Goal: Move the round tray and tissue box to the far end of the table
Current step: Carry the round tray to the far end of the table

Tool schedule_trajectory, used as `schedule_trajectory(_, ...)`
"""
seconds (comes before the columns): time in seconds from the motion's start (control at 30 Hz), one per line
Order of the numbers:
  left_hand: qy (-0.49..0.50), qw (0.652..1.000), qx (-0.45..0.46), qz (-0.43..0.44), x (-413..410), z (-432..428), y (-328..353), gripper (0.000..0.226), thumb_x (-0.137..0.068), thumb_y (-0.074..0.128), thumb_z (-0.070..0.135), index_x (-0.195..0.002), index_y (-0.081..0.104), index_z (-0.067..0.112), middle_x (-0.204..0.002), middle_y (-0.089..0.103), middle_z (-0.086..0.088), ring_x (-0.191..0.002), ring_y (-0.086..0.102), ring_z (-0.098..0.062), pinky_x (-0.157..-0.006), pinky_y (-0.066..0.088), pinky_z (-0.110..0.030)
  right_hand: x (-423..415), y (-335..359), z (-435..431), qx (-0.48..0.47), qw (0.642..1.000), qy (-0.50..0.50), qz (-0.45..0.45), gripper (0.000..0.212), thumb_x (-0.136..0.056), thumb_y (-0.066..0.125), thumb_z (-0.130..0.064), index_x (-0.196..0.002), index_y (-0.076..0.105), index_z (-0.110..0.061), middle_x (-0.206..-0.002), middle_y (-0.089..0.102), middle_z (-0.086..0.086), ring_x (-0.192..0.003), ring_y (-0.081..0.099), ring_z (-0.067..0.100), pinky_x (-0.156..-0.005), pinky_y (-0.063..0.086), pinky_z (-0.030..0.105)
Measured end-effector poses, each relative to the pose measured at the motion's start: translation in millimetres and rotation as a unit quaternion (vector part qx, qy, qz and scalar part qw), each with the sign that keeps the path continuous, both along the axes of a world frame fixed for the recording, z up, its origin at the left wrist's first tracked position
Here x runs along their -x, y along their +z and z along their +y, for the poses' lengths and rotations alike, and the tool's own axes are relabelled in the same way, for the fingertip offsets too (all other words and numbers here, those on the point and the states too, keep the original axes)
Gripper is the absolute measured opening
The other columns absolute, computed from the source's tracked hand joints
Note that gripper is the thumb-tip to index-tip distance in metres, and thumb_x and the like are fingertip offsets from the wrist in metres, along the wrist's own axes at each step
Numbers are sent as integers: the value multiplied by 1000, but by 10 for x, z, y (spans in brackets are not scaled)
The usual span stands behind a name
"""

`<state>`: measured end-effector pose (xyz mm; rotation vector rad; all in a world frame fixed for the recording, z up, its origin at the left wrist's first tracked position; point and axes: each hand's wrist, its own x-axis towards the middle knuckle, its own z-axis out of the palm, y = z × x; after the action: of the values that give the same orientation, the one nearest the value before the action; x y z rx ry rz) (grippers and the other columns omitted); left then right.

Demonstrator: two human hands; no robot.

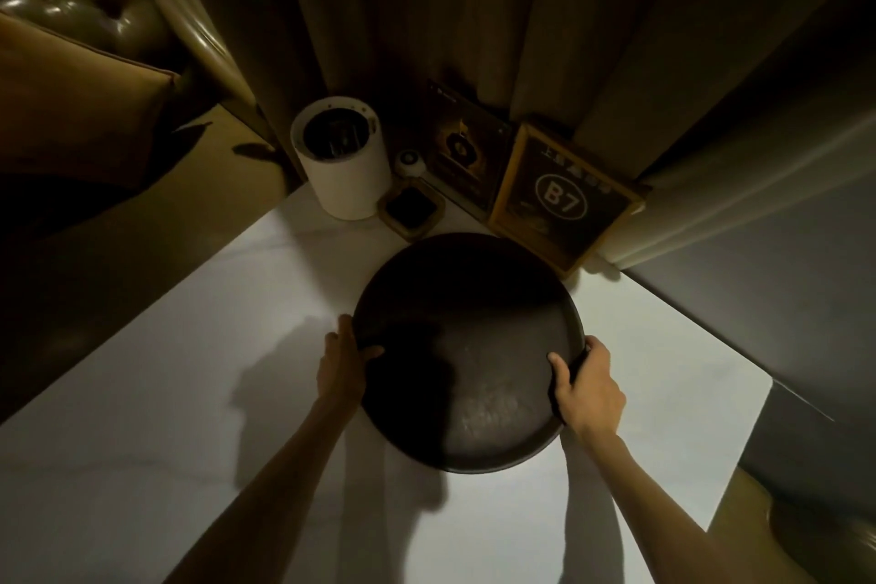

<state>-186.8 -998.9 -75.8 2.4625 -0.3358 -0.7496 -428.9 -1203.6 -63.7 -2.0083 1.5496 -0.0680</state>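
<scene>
A dim booth held one white table [189, 417], with a brown curtain [403, 14] hanging behind its far end and a padded leather seat [80, 10] off to the far left. One round tray [467, 351], dark and empty, sat over the middle of the table toward its far end, its far rim close to the things gathered there. Being round, it had no long axis and pointed no particular way; whether it lay flat on the table or was lifted slightly could not be told, though its shadow fell on the near side.

Two hands gripped it. The left hand [343, 363] was closed on the left rim, thumb lying over the inside edge and fingers curled beneath. The right hand [588, 386] was clamped on the right rim in the same way, thumb on top.

Beyond the tray, against the curtain, stood four smaller things and one sign. One white cylinder [339, 164] with a dark opening stood at the far left. Just right of it was one small white round object [410, 161], and in front of that one small wooden dish [411, 211] with a dark centre. One dark card [464, 152] leaned behind them. One wood-framed sign [564, 197] marked B7 leaned at the far right, its lower corner just beside the tray's rim.
</scene>
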Motion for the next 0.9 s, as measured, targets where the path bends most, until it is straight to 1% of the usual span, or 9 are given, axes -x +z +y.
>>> schedule_trajectory(0.2,-15,1000,-1,-10,20,12,20,42,-89,61,33,-117,35,15,-105,49,-15,-83,56,-33,-66,49,-41,17,-39,0,9,1000,11,2,52,-95,51,-47,-134,35,-16,-122,61,9,-99,66,37,-86,51,43)
schedule_trajectory(0.27,-25,999,-28,-36,71,24,27,48,-90,58,39,-124,32,17,-111,47,-15,-91,58,-38,-73,52,-47,-3,-40,16,31,999,16,28,50,-95,50,-47,-132,38,-15,-122,57,11,-96,65,35,-80,51,41)
schedule_trajectory(0.33,-19,994,-83,-74,164,54,7,55,-91,52,49,-132,29,21,-119,44,-16,-101,54,-39,-78,49,-50,-2,-70,50,82,994,19,70,51,-93,48,-52,-129,42,-16,-118,56,14,-93,62,33,-75,50,40)
schedule_trajectory(0.37,-16,988,-121,-97,215,73,-25,59,-90,47,55,-136,28,23,-122,42,-16,-105,50,-40,-80,48,-52,12,-120,60,105,990,20,95,53,-93,45,-56,-129,43,-18,-118,56,14,-97,59,33,-79,49,42)
schedule_trajectory(0.43,-20,971,-193,-141,301,108,-78,65,-88,35,66,-139,28,26,-128,41,-17,-112,44,-41,-86,43,-57,56,-231,45,135,979,19,150,59,-91,37,-64,-133,41,-23,-127,51,12,-115,48,34,-96,41,54)
schedule_trajectory(0.47,-18,965,-207,-157,325,126,-106,67,-87,32,69,-140,29,28,-132,40,-17,-118,41,-43,-90,39,-63,74,-270,27,131,976,15,172,62,-89,32,-68,-136,38,-28,-135,46,9,-125,40,36,-103,33,62)
schedule_trajectory(0.53,-5,968,-200,-151,329,139,-148,68,-85,35,71,-142,27,33,-144,32,-16,-133,29,-46,-95,25,-75,77,-327,-2,97,977,-1,190,67,-87,27,-74,-141,31,-35,-147,36,4,-140,25,37,-108,17,73)
schedule_trajectory(0.63,-1,970,-208,-126,324,127,-180,72,-82,42,71,-143,23,37,-148,25,-10,-140,14,-46,-95,21,-80,69,-370,-18,77,978,1,192,68,-86,24,-74,-143,27,-38,-151,31,2,-144,18,38,-107,13,77)
schedule_trajectory(0.9,6,973,-210,-95,265,79,-166,68,-83,31,74,-141,16,42,-153,17,-7,-142,6,-46,-96,16,-81,60,-402,-46,68,979,-5,194,66,-87,27,-74,-142,27,-38,-152,31,2,-144,19,39,-107,15,77)
